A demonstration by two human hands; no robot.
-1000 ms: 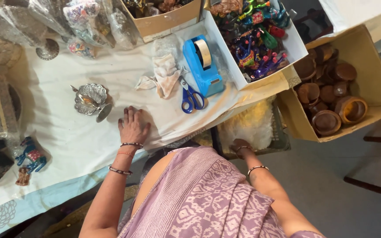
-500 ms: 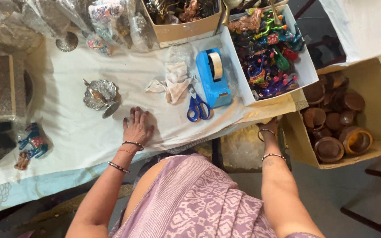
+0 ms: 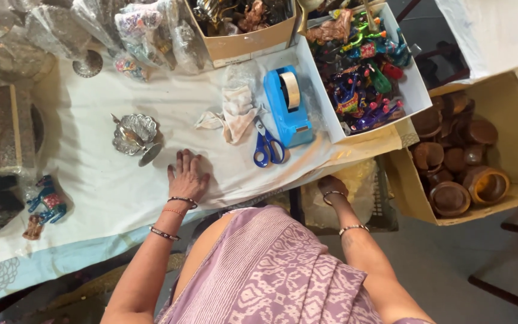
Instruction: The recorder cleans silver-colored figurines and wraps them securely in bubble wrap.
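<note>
white-clothed table (image 3: 109,198) over grey floor (image 3: 451,264), soft daylight

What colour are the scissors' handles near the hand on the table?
Blue. The scissors show best in the head view.

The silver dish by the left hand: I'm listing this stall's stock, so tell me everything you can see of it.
The silver dish looks like embossed metal, shaped as a ribbed, fan-like shell with a small round disc at its lower right edge. It appears to be tipped rather than standing level. It lies on the white cloth covering the table, left of the crumpled rag and scissors. The left hand rests flat on the cloth just below and right of it, close but not touching. Finer detail is too small to tell.
</note>
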